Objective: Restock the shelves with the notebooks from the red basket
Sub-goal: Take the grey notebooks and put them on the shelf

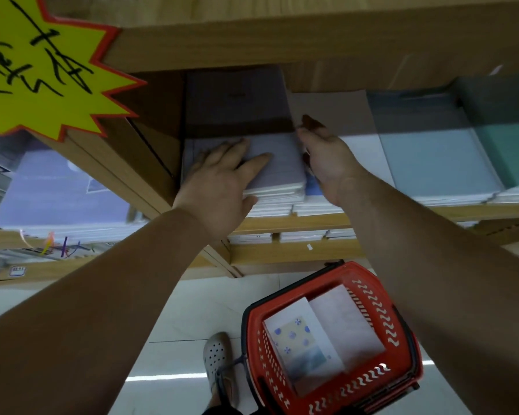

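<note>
A pale lilac notebook (pixel 279 163) lies on top of a stack at the left end of the wooden shelf (pixel 312 223). My left hand (pixel 222 178) rests flat on its cover, fingers spread, thumb against the front edge. My right hand (pixel 324 157) stands edge-on against the stack's right side with straight fingers. On the floor below sits the red basket (pixel 402 330), holding a patterned notebook (pixel 303 339) and a pale pink one (pixel 345 324).
More stacks line the shelf to the right: white (pixel 360 157), light blue (pixel 432 163) and green (pixel 510 151). A yellow star-shaped price sign (pixel 42 64) hangs at upper left. A wooden divider (pixel 138 163) bounds the stack's left side. A grey shoe (pixel 218 357) stands beside the basket.
</note>
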### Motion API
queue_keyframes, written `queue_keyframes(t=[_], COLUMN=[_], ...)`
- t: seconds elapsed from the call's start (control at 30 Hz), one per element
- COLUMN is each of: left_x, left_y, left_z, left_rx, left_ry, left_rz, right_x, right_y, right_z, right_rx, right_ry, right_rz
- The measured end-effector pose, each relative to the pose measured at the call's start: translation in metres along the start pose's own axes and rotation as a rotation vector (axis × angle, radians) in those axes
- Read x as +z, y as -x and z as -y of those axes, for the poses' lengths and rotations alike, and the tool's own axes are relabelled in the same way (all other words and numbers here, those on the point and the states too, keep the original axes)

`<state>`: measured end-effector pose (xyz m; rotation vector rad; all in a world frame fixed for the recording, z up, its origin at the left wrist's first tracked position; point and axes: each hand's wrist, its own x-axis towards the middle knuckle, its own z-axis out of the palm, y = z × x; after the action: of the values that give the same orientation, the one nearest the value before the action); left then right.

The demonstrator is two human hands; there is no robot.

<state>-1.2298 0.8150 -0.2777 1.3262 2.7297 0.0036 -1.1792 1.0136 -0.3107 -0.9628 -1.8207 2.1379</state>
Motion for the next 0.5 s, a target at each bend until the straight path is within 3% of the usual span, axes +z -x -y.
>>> queue_keyframes(t=[0.1, 0.5], left_x=[0.001, 0.002], left_y=[-0.003, -0.012], left_z=[-0.001, 0.005], left_rx=[0.004, 0.027], left_ry=[0.046, 0.045], left_rz=[-0.005, 0.015], right_x=[-0.006, 0.007], right_y=[0.017, 0.033], right_z=[-0.016, -0.01], right_rx=[0.031, -0.002], right_ry=[-0.119, -0.063], right_rz=[-0.089, 0.059])
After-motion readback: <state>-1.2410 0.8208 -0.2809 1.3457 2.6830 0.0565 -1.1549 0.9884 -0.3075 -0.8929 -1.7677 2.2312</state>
